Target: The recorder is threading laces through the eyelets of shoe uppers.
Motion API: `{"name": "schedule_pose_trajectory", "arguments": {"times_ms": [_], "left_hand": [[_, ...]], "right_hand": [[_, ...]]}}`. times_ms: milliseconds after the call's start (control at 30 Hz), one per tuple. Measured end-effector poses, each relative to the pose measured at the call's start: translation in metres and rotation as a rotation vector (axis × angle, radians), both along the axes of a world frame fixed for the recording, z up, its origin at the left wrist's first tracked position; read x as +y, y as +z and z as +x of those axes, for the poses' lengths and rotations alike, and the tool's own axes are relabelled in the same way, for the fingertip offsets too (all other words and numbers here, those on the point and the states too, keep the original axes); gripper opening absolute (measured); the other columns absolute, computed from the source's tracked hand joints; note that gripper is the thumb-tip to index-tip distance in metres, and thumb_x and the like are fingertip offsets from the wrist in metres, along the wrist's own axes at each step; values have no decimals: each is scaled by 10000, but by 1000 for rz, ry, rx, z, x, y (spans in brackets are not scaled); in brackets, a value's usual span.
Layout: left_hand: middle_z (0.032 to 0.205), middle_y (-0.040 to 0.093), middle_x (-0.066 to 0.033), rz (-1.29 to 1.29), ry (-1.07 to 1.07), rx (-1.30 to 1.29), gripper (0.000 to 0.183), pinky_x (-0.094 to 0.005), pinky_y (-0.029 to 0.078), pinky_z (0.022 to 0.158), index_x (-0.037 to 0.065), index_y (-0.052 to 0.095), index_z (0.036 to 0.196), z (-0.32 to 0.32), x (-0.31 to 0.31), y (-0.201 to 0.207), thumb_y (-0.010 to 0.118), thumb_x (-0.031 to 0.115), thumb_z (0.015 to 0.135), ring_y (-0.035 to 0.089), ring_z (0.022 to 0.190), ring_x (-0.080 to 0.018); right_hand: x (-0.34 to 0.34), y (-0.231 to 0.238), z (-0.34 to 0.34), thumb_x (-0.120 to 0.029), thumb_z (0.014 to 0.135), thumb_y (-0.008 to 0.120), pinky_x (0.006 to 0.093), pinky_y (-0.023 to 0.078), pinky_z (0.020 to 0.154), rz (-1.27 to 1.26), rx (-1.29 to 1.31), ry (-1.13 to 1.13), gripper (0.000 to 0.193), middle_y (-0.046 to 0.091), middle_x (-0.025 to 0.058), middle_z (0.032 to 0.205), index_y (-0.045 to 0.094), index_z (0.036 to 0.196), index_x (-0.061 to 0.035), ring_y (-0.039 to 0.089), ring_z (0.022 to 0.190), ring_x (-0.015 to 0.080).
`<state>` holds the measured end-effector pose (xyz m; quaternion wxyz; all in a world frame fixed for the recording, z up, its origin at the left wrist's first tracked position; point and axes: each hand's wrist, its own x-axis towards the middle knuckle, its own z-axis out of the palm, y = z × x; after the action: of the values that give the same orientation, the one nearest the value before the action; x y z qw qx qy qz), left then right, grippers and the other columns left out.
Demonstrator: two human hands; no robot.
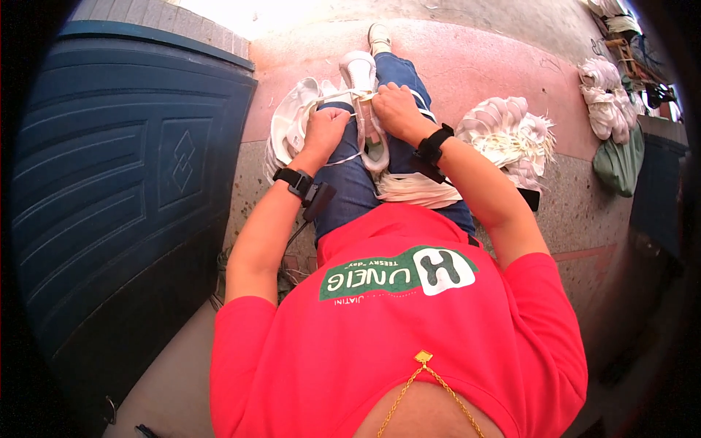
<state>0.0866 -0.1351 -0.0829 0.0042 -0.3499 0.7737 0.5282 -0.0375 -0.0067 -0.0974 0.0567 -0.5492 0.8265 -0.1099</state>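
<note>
A white shoe (pixel 358 71) lies lengthwise along my jeans-clad thighs, its toe pointing away from me. White lace (pixel 337 95) runs across its upper part between my hands. On the shoe's left side, my left hand (pixel 328 131) is closed in a pinch on the lace. My right hand (pixel 398 111) is closed at the shoe's right edge, also on the lace; its fingertips are partly hidden. Just left of my left hand is a heap of white shoe uppers (pixel 290 109). A bundle of loose white laces (pixel 416 191) rests across my lap.
A dark blue panelled door (pixel 109 168) stands close on my left. Right of my leg lies a pile of pale shoe uppers and laces (pixel 504 131), with a black flat object (pixel 529 198) nearby. Farther right are more bundled uppers (pixel 604 98) and a green bag (pixel 619 162).
</note>
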Motion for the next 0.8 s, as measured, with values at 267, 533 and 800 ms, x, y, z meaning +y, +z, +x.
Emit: {"name": "schedule_pose_trajectory", "arguments": {"times_ms": [267, 533, 800], "left_hand": [[663, 602, -82, -227, 1, 36, 226, -274, 427, 580, -32, 616, 831, -7, 3, -14, 542, 177, 787, 546, 619, -130], [721, 600, -178, -507, -176, 52, 189, -394, 450, 620, 31, 623, 793, -17, 10, -1, 547, 202, 770, 587, 704, -325], [759, 608, -108, -929, -267, -118, 262, -428, 410, 672, 71, 607, 716, -15, 20, 17, 573, 328, 745, 533, 803, -293]], "right_hand": [[1, 0, -2, -138, 710, 535, 401, 407, 660, 27, -86, -60, 99, 581, 80, 780, 612, 735, -81, 551, 794, 251], [3, 4, 3, -196, 745, 540, 405, 390, 640, -110, -54, -209, 138, 570, 75, 759, 605, 688, -88, 533, 770, 257], [17, 16, 15, -285, 727, 575, 393, 370, 676, -62, -45, -179, 210, 552, 90, 761, 602, 691, -80, 512, 818, 249]]}}
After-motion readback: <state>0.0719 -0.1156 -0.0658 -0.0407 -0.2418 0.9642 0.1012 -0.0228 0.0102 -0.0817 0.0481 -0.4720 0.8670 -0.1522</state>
